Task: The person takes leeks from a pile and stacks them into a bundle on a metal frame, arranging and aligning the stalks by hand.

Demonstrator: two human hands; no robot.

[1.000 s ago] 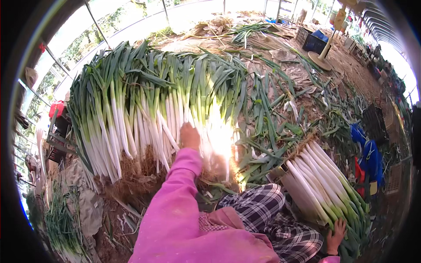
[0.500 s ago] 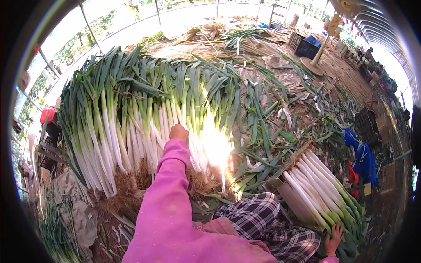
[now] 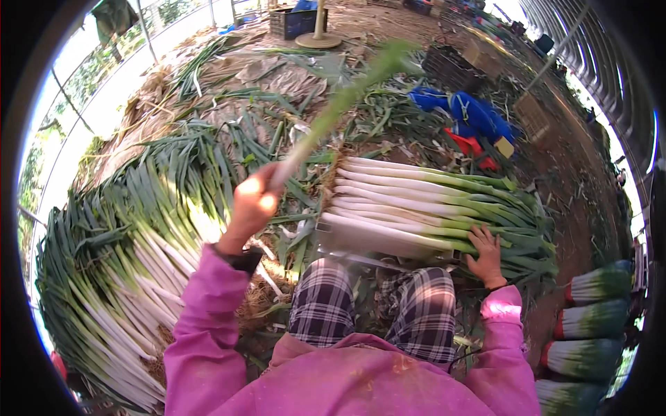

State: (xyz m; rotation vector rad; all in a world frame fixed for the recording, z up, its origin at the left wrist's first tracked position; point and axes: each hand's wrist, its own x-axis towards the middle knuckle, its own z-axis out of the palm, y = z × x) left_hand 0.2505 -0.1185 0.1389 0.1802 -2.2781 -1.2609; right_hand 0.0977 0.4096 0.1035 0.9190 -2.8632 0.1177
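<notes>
My left hand [image 3: 251,208] is raised between the two groups of plants, closed around the white stalk of a long green onion [image 3: 316,135]. That onion slants up and away to the right, its leafy end blurred by motion. Before my knees, a row of green onions [image 3: 402,197] lies sideways on a low metal stand [image 3: 378,241], roots left and leaves right. My right hand [image 3: 487,255] rests on this row where white turns to green, fingers spread. To my left spreads a big heap of green onions [image 3: 139,277], roots toward me.
Tied onion bundles [image 3: 590,320] line the right side. Beyond the stand lie blue cloth [image 3: 479,114], a red item [image 3: 463,142] and a dark crate [image 3: 454,68]. Loose leaves litter the ground. Farther off stand another crate [image 3: 288,24] and a round pole base [image 3: 318,41].
My left hand has come back from the heap with a green onion and lifted it toward the stand. The view has swung right. My right hand still lies on the row.
</notes>
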